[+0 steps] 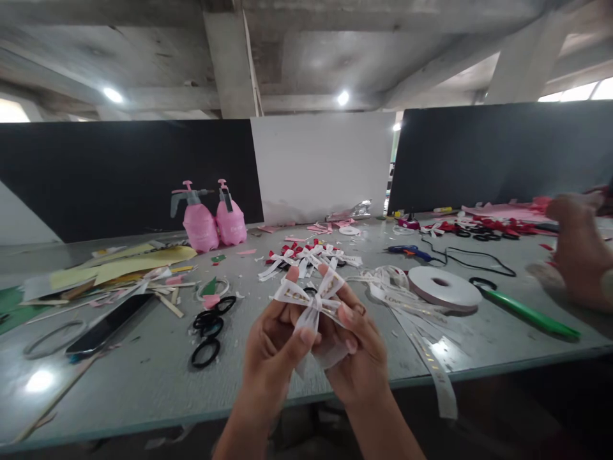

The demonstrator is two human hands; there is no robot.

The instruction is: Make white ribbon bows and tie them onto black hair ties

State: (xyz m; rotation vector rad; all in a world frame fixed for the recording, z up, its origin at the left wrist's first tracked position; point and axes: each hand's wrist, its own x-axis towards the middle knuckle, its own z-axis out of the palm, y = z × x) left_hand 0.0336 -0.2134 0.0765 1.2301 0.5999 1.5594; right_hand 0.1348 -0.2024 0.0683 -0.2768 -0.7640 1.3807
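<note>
Centrally, bow (316, 301) between both hands (313, 345)

Left hand (272, 348) and right hand (364, 358) bare; forearms (383, 425) bare; possible ring (360, 309) on right finger, unclear.

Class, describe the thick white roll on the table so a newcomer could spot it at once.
On the grey table, look right of the person's right hand, which helps hold a white ribbon bow. There lies a thick, flat white roll with a small centre hole. Unlike the loose, gold-lettered white ribbon on its left, it forms one solid disc.
</note>
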